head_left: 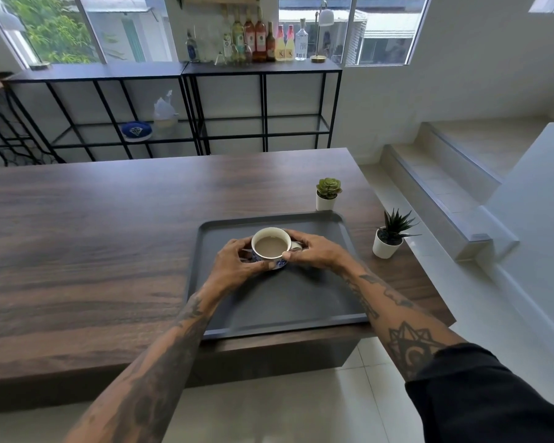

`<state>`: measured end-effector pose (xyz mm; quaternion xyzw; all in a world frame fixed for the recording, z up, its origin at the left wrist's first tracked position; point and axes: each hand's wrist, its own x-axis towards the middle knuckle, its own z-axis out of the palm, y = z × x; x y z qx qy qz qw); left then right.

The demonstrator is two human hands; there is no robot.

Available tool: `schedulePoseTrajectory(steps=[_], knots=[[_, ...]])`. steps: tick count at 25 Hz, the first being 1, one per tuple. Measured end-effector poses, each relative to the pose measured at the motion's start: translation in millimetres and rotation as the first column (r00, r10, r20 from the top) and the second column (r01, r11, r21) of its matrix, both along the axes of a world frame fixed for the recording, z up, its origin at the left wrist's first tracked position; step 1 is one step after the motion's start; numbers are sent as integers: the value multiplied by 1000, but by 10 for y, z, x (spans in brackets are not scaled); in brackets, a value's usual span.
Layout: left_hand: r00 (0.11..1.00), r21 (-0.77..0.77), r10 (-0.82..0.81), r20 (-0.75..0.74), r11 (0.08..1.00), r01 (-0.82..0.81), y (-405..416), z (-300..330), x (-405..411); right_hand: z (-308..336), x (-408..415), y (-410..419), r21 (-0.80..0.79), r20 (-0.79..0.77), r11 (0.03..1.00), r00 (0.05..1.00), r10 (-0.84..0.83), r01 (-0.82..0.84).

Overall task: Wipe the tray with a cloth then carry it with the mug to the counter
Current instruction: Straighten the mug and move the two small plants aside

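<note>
A dark grey rectangular tray [301,302] lies on the wooden table [93,238], at its near right corner. A white mug [271,244] with a blue pattern, full of milky coffee, stands on a saucer in the far half of the tray. My left hand [234,263] cups the mug's left side and the saucer edge. My right hand [314,252] wraps the right side by the handle, thumb on the rim. No cloth is in view.
Two small potted plants stand by the tray: a succulent [327,193] behind it and a spiky plant [390,235] to its right at the table edge. Black metal shelving [263,100] with several bottles [259,39] lines the window wall. Steps [445,183] rise at right.
</note>
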<state>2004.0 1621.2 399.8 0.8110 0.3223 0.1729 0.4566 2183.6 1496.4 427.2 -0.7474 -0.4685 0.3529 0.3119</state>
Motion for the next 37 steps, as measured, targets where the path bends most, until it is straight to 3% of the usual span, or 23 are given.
schedulePoseTrajectory(steps=[2, 4, 7, 8, 10, 12, 15, 17, 19, 24, 27, 30, 34, 37], knots=[[998, -23, -31, -52, 999, 30, 70, 60, -81, 75, -73, -132, 28, -63, 999, 998, -21, 23], [998, 9, 45, -52, 999, -45, 246, 190, -207, 140, -24, -455, 116, -140, 984, 983, -115, 132], [988, 204, 152, 3, 968, -150, 492, 545, -182, 125, 198, -1161, 201, -160, 909, 928, -336, 364], [991, 252, 132, 3, 959, -129, 506, 668, -16, 76, 292, -1358, 209, -118, 852, 878, -465, 479], [998, 265, 34, -49, 964, -20, 433, 847, 485, -43, 482, -1571, 230, -32, 665, 688, -725, 711], [987, 188, -65, -149, 978, 93, 295, 891, 1091, -140, 677, -1574, 206, -27, 600, 617, -786, 773], [969, 111, -80, -233, 988, 108, 163, 779, 1814, -218, 909, -1388, 178, -75, 700, 719, -691, 691], [973, 136, -33, -227, 989, 65, 172, 639, 2115, -301, 1007, -1274, 208, -13, 731, 749, -663, 650], [980, 108, -13, -197, 993, 35, 203, 479, 2324, -388, 1071, -1209, 250, 70, 726, 736, -673, 640], [992, 109, 11, -124, 994, 3, 120, 176, 2497, -431, 1112, -1198, 335, 72, 721, 747, -661, 606], [995, 129, 53, -81, 991, -42, 159, 300, 2326, -264, 1102, -1160, 367, 80, 724, 756, -650, 584], [985, 169, 168, -30, 972, -161, 563, 581, 1629, 98, 984, -732, 428, 90, 766, 820, -565, 480], [893, 249, 442, -88, 877, -410, 1106, 655, -283, 533, 155, 487, 515, 42, 817, 944, -326, 260], [829, 121, 543, -131, 839, -531, 1132, 496, -1567, 588, -813, 1351, 424, 5, 898, 991, -131, 117]])
